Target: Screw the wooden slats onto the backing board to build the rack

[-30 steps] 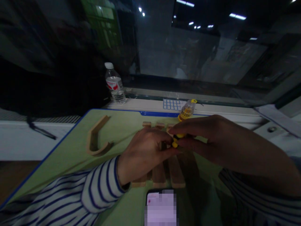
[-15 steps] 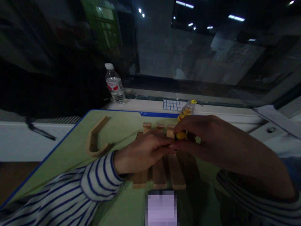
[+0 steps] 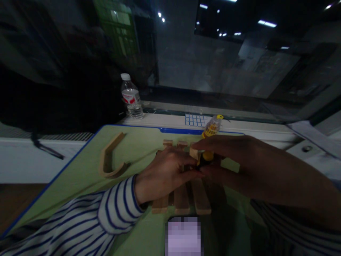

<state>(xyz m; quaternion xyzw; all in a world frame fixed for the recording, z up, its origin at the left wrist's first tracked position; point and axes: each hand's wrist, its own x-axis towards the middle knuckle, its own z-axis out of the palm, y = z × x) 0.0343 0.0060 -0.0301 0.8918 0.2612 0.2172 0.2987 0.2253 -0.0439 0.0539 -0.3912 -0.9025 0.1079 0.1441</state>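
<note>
My right hand (image 3: 237, 161) curls its thumb and fingers around a short yellow-and-black screwdriver (image 3: 207, 157), whose shaft and tip are hidden. From the left, my left hand (image 3: 167, 170) reaches over a row of wooden slats (image 3: 182, 202), thumb and index finger pinched together by the screwdriver's black end. Whatever that pinch holds is hidden. Three slats lie side by side, lengthwise to me, with a darker wooden piece partly visible beneath them.
A bent wooden piece (image 3: 104, 156) lies at the left of the green table (image 3: 82, 170). Behind, on the white sill, stand a water bottle (image 3: 132, 101) and a clear container with yellow ends (image 3: 213, 126), near a blue-gridded sheet (image 3: 195, 120). A blurred pale rectangle (image 3: 183, 236) is closest to me.
Both hands have shifted slightly to the right. The right fingers are spread a little wider around the screwdriver, and more of its black part shows.
</note>
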